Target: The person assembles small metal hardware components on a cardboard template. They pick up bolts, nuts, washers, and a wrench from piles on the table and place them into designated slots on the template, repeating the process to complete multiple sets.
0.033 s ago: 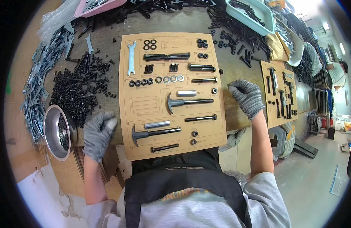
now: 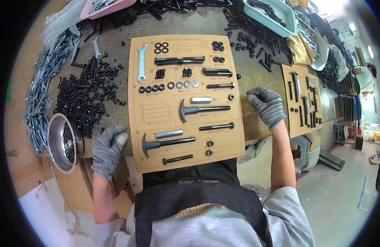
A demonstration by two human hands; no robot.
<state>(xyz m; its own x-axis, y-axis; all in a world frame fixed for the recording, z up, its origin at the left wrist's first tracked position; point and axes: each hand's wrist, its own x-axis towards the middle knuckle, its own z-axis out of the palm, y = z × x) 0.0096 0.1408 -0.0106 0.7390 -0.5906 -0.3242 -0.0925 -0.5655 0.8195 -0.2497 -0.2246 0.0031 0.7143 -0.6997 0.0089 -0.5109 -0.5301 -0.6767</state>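
Observation:
A brown cardboard board (image 2: 229, 158) with printed outlines lies in front of me, its near edge over the table edge. On it sit an open-ended spanner (image 2: 141, 62), black rings (image 2: 161, 48), nuts (image 2: 152, 88), washers (image 2: 187, 84), several bolts (image 2: 220, 72), two silver tubes (image 2: 201, 100) and two dark hammer-shaped pieces (image 2: 204, 109). My left hand (image 2: 108, 150), in a grey knit glove, rests with curled fingers just beside the board's left edge. Right of the board, my gloved right hand (image 2: 267, 107) is curled into a loose fist. Nothing shows in either hand.
Short black bolts (image 2: 80, 96) are heaped at the left, beside a pile of spanners (image 2: 39, 99) and a metal bowl (image 2: 54, 144) of nuts. A pink tray (image 2: 89, 11) and a light-blue tray (image 2: 291, 29) stand far off. Another filled board (image 2: 299, 127) lies at right; a person (image 2: 365, 82) is beyond.
The board has shifted very slightly up and left. My left hand has moved a little to the right; my right hand stays where it was.

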